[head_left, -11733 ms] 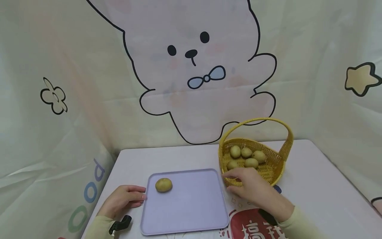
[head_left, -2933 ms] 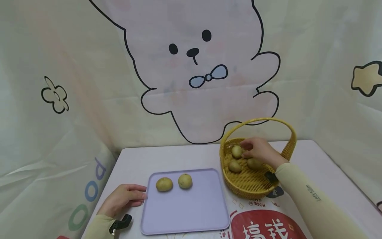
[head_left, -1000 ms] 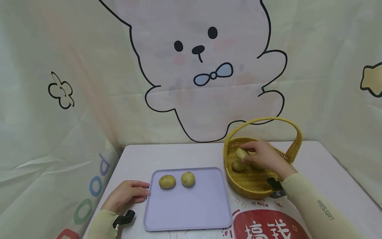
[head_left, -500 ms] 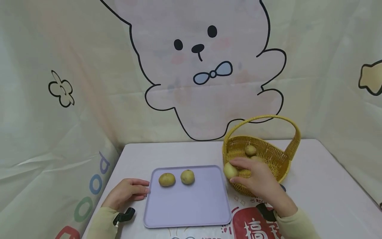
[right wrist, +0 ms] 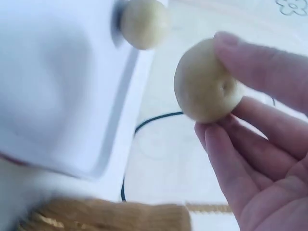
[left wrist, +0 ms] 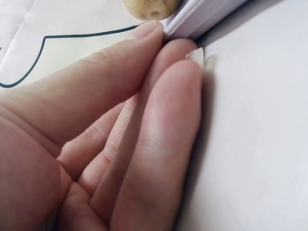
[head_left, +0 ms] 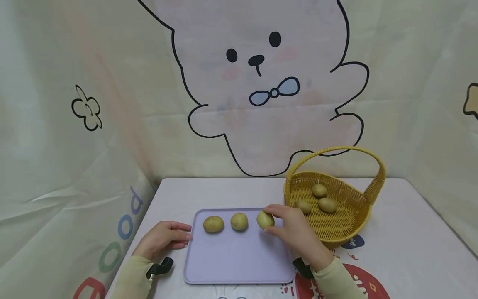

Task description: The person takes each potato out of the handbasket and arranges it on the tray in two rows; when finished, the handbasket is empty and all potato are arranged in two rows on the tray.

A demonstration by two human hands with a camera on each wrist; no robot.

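Note:
A round, pale potato (head_left: 265,219) is pinched between the right hand's (head_left: 298,234) thumb and fingers, over the back right corner of the lilac tray (head_left: 239,261). In the right wrist view that potato (right wrist: 204,82) shows whole, held by the tips of the right hand (right wrist: 260,130). Two other potatoes, an oval one (head_left: 213,224) and a rounder one (head_left: 239,222), lie along the tray's back side. The left hand (head_left: 164,239) touches the tray's left edge with its fingertips, its fingers nearly straight. In the left wrist view the left hand (left wrist: 120,125) is at the tray's rim (left wrist: 197,17).
A yellow wicker basket (head_left: 341,228) with a tall handle stands right of the tray, beyond the right hand. Several potatoes lie in it, such as one (head_left: 327,205) near its middle. Red print (head_left: 364,278) marks the table's front right. A curtain with a cartoon animal hangs behind.
The right hand has carried a potato leftward from the basket to over the tray. Earlier, a second potato came to lie on the tray. The left hand stays at the tray's edge.

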